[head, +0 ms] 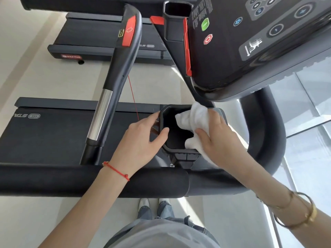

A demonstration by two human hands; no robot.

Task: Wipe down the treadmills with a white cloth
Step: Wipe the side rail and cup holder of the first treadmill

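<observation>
I look down on a dark grey treadmill (53,136) from beside it. A black cup holder (177,133) sits below its console (250,42). My left hand (143,136) grips the holder's left rim, thumb over the edge and fingers round the outside. My right hand (216,135) holds a crumpled white cloth (193,119) against the holder's right rim, and part of the cloth hangs into the opening. The cloth's lower end is hidden under my right hand.
A black handrail (114,83) with a red stop button and chrome band crosses above the belt. A thin red safety cord (133,99) hangs by it. A second treadmill (107,36) stands beyond. A curved grey frame bar (265,140) runs at right, with glass flooring past it.
</observation>
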